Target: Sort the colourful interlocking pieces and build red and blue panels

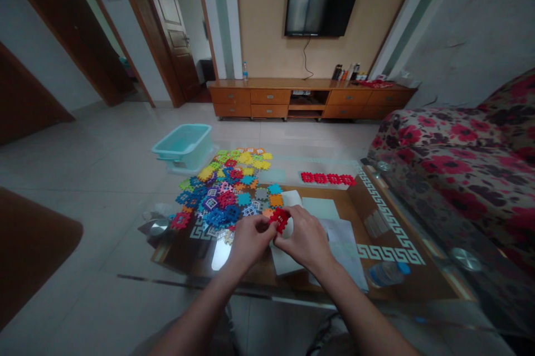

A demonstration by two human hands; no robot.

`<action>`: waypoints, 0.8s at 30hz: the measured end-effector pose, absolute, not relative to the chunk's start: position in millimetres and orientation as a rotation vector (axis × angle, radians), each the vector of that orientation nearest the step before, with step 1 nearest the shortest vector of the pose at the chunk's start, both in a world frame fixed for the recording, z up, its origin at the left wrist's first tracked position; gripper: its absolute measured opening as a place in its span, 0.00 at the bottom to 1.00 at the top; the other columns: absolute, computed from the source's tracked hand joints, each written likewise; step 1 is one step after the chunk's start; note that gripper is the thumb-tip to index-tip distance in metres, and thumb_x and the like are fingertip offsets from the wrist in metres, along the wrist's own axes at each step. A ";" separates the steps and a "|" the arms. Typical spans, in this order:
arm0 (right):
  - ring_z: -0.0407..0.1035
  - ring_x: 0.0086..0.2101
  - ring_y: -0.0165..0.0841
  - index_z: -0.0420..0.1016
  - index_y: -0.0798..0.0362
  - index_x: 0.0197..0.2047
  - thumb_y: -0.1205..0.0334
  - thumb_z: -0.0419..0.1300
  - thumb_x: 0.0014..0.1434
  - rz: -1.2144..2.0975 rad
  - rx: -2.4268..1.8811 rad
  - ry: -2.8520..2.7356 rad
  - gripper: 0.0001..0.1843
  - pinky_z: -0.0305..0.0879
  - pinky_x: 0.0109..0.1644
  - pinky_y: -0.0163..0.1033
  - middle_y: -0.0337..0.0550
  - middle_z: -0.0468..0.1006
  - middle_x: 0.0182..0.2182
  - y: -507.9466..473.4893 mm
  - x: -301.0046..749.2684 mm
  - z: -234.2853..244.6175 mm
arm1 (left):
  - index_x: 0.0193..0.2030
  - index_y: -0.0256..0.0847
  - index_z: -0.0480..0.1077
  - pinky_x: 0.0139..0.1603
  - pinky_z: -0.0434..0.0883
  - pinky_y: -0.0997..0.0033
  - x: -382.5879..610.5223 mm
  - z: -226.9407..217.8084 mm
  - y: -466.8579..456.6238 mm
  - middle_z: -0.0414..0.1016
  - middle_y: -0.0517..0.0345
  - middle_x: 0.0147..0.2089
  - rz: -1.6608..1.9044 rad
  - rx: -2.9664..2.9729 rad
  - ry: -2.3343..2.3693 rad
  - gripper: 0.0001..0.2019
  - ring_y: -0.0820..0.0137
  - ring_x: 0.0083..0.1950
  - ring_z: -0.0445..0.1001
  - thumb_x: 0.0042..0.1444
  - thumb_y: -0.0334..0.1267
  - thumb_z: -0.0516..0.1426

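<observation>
My left hand [249, 238] and my right hand [306, 236] meet over the glass table [418, 283], both pinched on a red interlocking tile piece [280, 219] held between them. Just beyond lies a heap of several colourful plastic tiles [228, 189] in yellow, blue, green, red and purple. A row of joined red tiles [328, 178] lies flat farther back on the right of the table.
A teal plastic tub [184, 145] stands on the floor past the table. Papers [343, 236] and a water bottle [387, 272] lie under the glass. A floral sofa [463, 166] fills the right side; a wooden TV cabinet [309, 98] lines the far wall.
</observation>
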State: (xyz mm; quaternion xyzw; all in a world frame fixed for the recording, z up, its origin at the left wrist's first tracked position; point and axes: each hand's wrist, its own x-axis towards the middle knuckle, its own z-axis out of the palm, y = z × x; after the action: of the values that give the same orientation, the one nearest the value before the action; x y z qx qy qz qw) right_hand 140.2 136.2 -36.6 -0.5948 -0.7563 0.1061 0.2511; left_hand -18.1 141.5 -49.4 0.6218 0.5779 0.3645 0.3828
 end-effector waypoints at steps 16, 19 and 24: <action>0.72 0.42 0.42 0.72 0.51 0.48 0.59 0.64 0.50 0.336 -1.631 -2.026 0.20 0.63 0.45 0.42 0.46 0.77 0.42 135.4 138.8 -40.9 | 0.27 0.39 0.77 0.32 0.64 0.71 -18.4 -55.2 142.9 0.79 0.55 0.28 0.935 1.510 1.460 0.11 0.65 0.31 0.76 0.53 0.42 0.57; 0.72 0.42 0.42 0.73 0.51 0.47 0.58 0.63 0.50 0.345 -1.653 -2.033 0.19 0.63 0.45 0.42 0.46 0.77 0.40 135.3 138.8 -41.2 | 0.27 0.39 0.77 0.31 0.63 0.71 -18.3 -56.5 143.1 0.79 0.56 0.27 0.931 1.496 1.464 0.11 0.66 0.31 0.75 0.53 0.42 0.58; 0.72 0.43 0.43 0.72 0.51 0.48 0.57 0.63 0.51 0.355 -1.673 -2.044 0.21 0.64 0.46 0.43 0.47 0.77 0.42 134.8 138.9 -42.2 | 0.24 0.39 0.76 0.29 0.61 0.72 -18.6 -59.5 143.9 0.77 0.57 0.24 0.929 1.489 1.491 0.12 0.68 0.28 0.72 0.52 0.43 0.58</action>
State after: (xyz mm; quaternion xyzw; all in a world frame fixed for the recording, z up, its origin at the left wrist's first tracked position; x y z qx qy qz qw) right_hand 138.9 134.8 -42.2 -0.6099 -0.7453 0.1295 0.2361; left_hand -18.6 143.9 -59.5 0.5904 0.5915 0.3684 0.4073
